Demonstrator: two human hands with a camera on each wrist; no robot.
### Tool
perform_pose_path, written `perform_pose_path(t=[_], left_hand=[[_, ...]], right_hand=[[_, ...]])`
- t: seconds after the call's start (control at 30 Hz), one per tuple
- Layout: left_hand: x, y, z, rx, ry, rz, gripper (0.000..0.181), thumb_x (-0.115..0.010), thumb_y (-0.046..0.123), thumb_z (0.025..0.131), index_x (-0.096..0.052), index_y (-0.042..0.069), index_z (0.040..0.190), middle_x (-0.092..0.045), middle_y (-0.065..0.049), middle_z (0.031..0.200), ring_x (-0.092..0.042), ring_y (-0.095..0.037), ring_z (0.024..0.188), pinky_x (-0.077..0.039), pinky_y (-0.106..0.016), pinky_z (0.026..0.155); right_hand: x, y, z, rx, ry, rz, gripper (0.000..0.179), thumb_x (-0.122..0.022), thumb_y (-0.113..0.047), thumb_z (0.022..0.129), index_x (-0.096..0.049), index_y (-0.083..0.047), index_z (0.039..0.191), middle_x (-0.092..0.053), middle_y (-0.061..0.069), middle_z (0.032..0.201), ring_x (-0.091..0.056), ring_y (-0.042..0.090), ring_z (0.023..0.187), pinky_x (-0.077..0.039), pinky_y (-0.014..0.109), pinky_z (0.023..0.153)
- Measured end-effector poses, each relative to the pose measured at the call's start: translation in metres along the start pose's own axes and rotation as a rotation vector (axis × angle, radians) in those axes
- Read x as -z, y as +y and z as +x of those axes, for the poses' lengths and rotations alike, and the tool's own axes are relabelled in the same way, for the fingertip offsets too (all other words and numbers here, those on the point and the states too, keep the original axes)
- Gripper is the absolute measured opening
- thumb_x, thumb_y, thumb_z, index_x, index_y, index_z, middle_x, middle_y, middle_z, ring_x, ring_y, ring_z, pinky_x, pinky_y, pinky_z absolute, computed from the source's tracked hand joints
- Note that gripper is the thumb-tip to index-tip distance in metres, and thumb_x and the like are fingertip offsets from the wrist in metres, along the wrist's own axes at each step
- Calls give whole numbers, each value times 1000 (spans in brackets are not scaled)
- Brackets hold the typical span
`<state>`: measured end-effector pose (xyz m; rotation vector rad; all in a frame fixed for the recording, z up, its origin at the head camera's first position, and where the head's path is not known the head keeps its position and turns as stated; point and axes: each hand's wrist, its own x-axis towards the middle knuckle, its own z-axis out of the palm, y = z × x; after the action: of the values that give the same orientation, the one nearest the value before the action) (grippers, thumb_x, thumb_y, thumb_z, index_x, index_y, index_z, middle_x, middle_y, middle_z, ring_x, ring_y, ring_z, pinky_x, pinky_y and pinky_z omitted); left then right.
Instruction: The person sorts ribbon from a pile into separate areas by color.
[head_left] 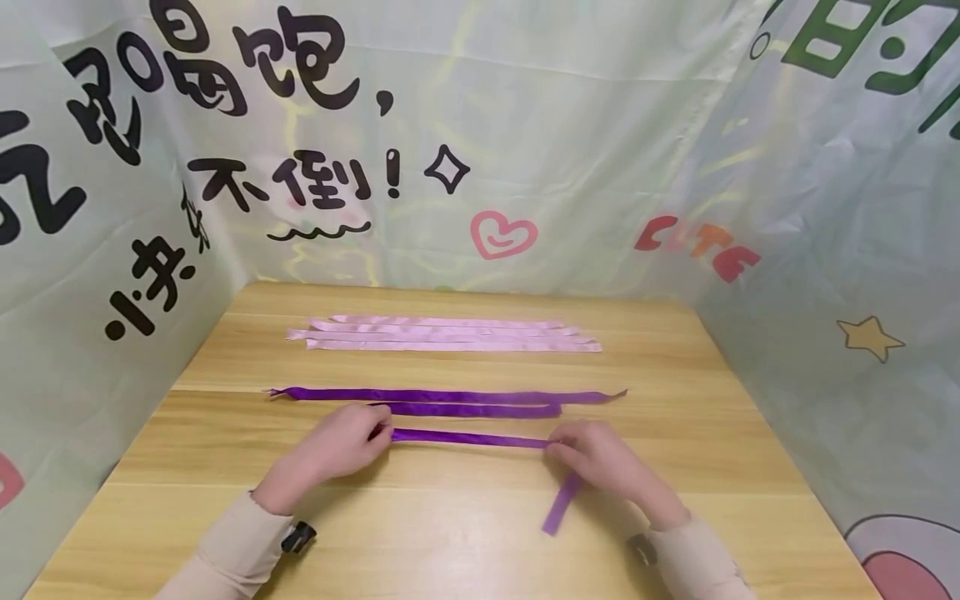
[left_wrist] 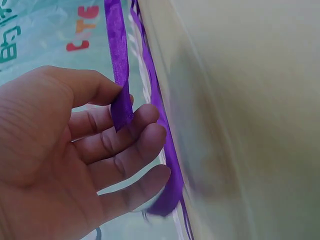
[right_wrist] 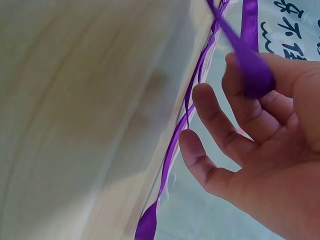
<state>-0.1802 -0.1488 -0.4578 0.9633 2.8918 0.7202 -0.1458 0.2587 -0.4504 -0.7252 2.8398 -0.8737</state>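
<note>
A purple ribbon [head_left: 468, 437] is stretched between both hands, just in front of two other purple ribbons. My left hand [head_left: 348, 446] pinches its left end between thumb and index finger; in the left wrist view a short tip of the ribbon [left_wrist: 121, 111] pokes past the thumb. With thumb and index finger, my right hand [head_left: 600, 458] pinches the ribbon farther along, and a loose tail [head_left: 562, 504] hangs toward the front. The other fingers of the right hand [right_wrist: 250, 115] are spread and touch nothing.
Behind the hands lie a long purple ribbon [head_left: 450, 396] and a shorter-looking one [head_left: 480, 410]. Farther back, several pink ribbons [head_left: 450, 335] lie side by side on the wooden table [head_left: 450, 533]. A printed cloth [head_left: 585, 150] encloses the back and sides.
</note>
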Motion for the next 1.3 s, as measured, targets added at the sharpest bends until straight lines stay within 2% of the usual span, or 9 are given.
perform_pose_path(t=[0.13, 0.23, 0.47, 0.6, 0.77, 1.0, 1.3], left_hand=[[6, -9, -11, 25, 1, 0, 27, -63, 7, 98, -52, 19, 75, -40, 11, 63, -35, -1, 57, -35, -20, 56], [11, -14, -18, 41, -8, -3, 28, -62, 6, 98, -51, 19, 75, -39, 11, 63, -35, -1, 57, -34, -20, 57], [21, -25, -25, 124, -55, -37, 27, -61, 8, 99, -52, 18, 76, -42, 9, 65, -38, -3, 59, -34, -22, 57], [22, -31, -27, 165, -59, -31, 26, -62, 9, 99, -55, 18, 76, -45, 8, 66, -41, -5, 60, -35, -23, 57], [22, -38, -28, 194, -66, -17, 25, -62, 10, 99, -55, 17, 75, -44, 6, 65, -40, -7, 59, -34, -24, 57], [19, -45, -26, 189, -45, -1, 30, -62, 8, 97, -50, 16, 71, -37, 6, 63, -36, -8, 58, -31, -24, 56], [21, -49, -23, 253, -42, 11, 33, -63, 9, 97, -47, 15, 68, -33, 6, 63, -34, -10, 57, -29, -25, 55]], right_hand=[[1, 4, 1, 9, 4, 2, 12, -68, -13, 101, -79, -10, 104, -74, -6, 83, -58, -4, 71, -56, 25, 75], [2, 7, 2, -4, 5, 9, 15, -65, -13, 103, -79, -8, 103, -69, -7, 76, -53, -3, 65, -54, 24, 70], [5, 11, 6, -127, -1, 44, 21, -62, -16, 105, -76, -10, 89, -55, -9, 66, -47, 3, 58, -47, 24, 62], [6, 13, 8, -161, -7, 37, 26, -62, -15, 104, -71, -10, 80, -55, -6, 64, -46, 6, 58, -46, 25, 61], [7, 17, 11, -214, -9, 26, 25, -63, -16, 103, -72, -11, 80, -59, -5, 65, -47, 7, 57, -45, 26, 60], [7, 20, 15, -268, -23, 60, 35, -63, -19, 103, -62, -10, 69, -48, -7, 57, -39, 8, 52, -38, 24, 52], [10, 20, 22, -318, -61, 95, 35, -66, -21, 101, -62, -8, 69, -52, -6, 59, -44, 8, 53, -41, 24, 53]])
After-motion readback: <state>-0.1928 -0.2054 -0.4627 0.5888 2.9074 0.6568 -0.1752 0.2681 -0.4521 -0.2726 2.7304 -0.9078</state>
